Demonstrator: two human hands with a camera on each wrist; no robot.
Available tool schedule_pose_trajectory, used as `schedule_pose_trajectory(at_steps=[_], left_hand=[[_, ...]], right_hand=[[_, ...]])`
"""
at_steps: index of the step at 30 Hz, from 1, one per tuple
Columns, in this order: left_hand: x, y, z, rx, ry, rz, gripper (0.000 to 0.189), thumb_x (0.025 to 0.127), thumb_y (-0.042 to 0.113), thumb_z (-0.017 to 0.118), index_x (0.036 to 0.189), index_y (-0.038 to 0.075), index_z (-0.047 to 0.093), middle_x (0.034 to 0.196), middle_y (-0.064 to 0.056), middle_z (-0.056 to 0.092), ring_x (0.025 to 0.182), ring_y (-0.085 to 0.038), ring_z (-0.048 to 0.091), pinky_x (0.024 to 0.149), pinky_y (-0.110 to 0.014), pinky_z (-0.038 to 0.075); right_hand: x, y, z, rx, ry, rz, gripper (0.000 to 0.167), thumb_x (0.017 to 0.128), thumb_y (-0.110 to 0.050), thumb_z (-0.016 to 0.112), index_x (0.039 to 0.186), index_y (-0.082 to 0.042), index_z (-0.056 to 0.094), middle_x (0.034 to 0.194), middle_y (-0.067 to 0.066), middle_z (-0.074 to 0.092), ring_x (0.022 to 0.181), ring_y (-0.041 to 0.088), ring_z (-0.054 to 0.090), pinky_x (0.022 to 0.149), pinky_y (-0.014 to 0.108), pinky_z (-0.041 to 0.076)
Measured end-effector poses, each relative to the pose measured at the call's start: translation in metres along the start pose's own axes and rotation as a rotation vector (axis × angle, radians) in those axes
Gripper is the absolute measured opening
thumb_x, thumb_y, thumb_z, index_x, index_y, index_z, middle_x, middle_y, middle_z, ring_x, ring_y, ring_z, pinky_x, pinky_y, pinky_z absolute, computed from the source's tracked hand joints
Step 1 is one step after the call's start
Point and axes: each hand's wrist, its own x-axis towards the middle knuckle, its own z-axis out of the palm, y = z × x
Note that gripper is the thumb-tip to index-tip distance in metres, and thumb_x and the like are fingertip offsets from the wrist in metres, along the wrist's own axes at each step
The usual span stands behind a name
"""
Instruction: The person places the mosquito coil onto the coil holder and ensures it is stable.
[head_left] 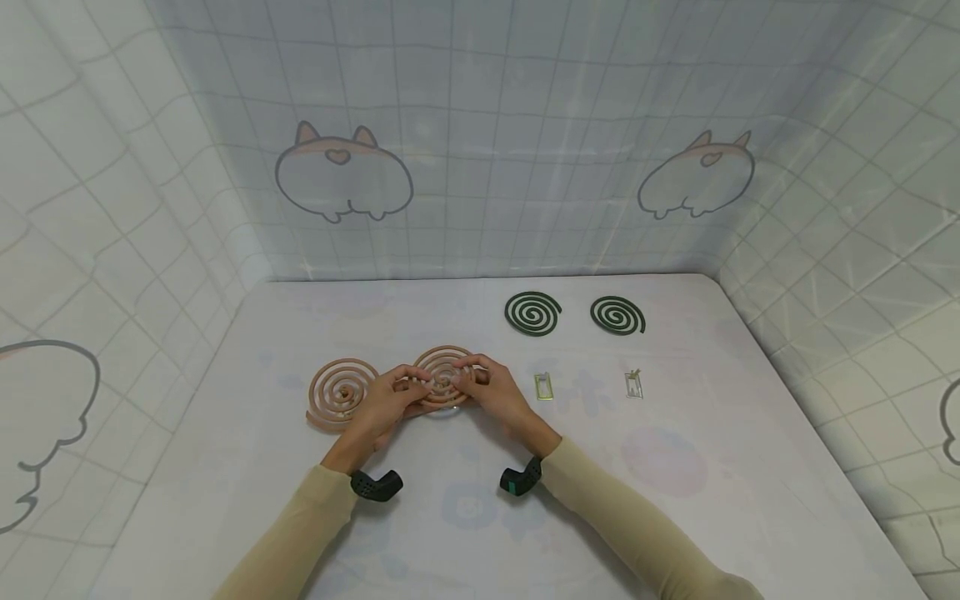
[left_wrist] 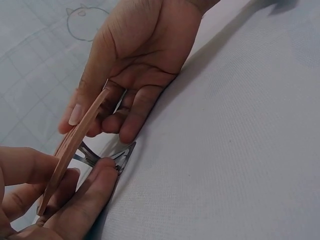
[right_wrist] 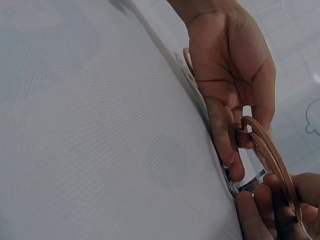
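No wording, brand or number can be read. The white table cover (head_left: 750,475) carries pale printed marks — a far one (head_left: 592,396) right of the middle, a near one (head_left: 468,505) left of it — too faint to make out. The far curtain (head_left: 495,233) shows animal drawings left (head_left: 344,179) and right (head_left: 696,179), each with a heart (head_left: 337,156).

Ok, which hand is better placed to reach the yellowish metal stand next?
Probably the right hand: it is nearer the yellowish metal stand, while the left hand is farther off, across the brown coil both hold.
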Motion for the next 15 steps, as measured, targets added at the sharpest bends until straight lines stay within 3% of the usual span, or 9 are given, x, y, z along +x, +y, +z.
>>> schedule_pose_trajectory(at_steps=[15], left_hand=[[0.0031,-0.0032,-0.0012,-0.022,-0.018,0.013,0.025,0.103,0.001,0.06,0.127,-0.006,0.058,0.107,-0.022,0.063,0.098,-0.03,0.069,0.092,-0.043,0.06]], right_hand=[[-0.0003,0.0009,0.0014,0.02,0.027,-0.004,0.032,0.102,-0.012,0.067,0.133,-0.007,0.062,0.112,0.02,0.071,0.093,0.02,0.07,0.08,0.032,0.062]])
